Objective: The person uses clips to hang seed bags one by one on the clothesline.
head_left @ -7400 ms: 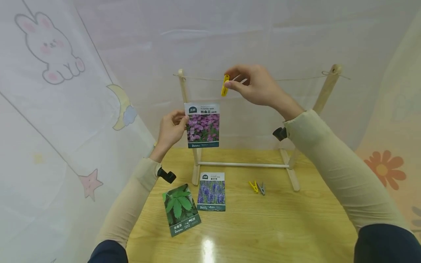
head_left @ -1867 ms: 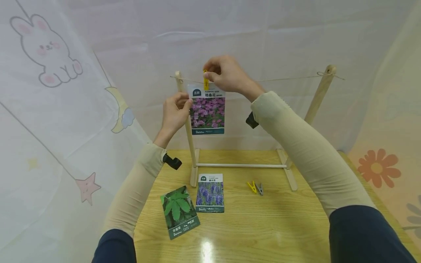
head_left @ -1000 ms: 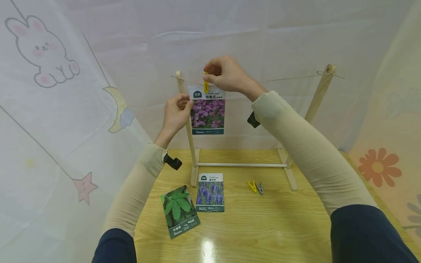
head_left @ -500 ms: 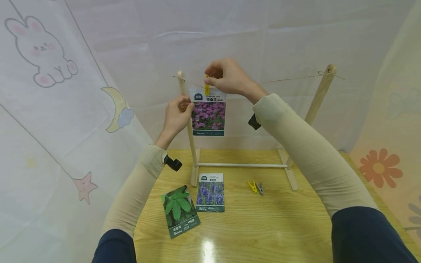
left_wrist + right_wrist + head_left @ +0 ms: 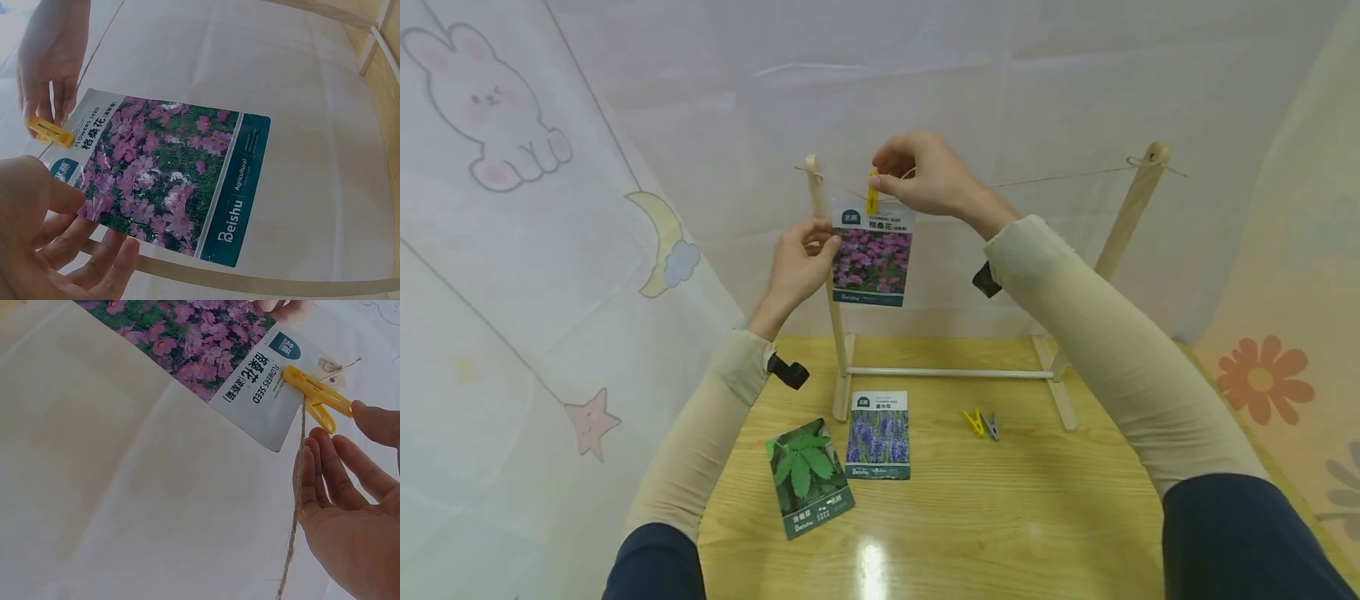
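A seed packet with pink flowers (image 5: 871, 260) hangs at the twine (image 5: 294, 525), its lower end swung slightly left. My left hand (image 5: 799, 260) pinches the packet's left edge between thumb and fingers. At the packet's top edge sits a yellow clothespin (image 5: 319, 394), its jaws over the packet and the twine. My right hand (image 5: 928, 179) holds the clothespin's handle ends, with the thumb on one and the fingertips on the other. In the left wrist view the same clothespin (image 5: 50, 131) shows at the packet's upper corner.
The twine runs between two posts of a wooden stand (image 5: 1135, 212). On the table (image 5: 1000, 517) lie a purple-flower seed packet (image 5: 878, 437), a green-leaf packet (image 5: 810, 477), a yellow clothespin (image 5: 974, 422) and a grey clothespin (image 5: 992, 426). Printed curtains surround the table.
Since the oldest frame, the packet has risen to the twine and the right hand has brought the clothespin left onto its top edge. In the last half second the packet's bottom has swung left.
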A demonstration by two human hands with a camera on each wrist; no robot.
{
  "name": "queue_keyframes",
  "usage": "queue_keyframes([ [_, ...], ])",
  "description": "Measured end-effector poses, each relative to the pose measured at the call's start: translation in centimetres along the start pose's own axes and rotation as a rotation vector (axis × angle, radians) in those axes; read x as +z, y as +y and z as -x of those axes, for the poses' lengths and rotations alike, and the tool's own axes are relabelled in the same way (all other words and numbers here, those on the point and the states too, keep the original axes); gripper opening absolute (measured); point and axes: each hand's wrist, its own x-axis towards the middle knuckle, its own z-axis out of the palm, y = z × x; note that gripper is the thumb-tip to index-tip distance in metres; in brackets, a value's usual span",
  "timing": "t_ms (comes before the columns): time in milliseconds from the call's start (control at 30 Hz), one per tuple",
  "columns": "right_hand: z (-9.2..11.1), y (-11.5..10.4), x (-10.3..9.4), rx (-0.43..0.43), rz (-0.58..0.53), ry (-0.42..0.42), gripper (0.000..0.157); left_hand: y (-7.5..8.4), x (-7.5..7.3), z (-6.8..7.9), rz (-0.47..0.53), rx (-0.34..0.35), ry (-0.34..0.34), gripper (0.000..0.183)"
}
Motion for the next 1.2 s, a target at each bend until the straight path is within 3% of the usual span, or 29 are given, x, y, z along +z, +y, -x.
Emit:
queue_keyframes([
  [633,1.9,0.2,0.4,-0.027,-0.003,0.037,0.030,-1.1,-0.6,1.1,0.005,-0.008,0.001,0.024],
  [1200,4.1,1.1,0.6,-0.080,-0.048,0.050,0.023,-1.4,-1.2,1.9,0.080,-0.024,0.009,0.021],
])
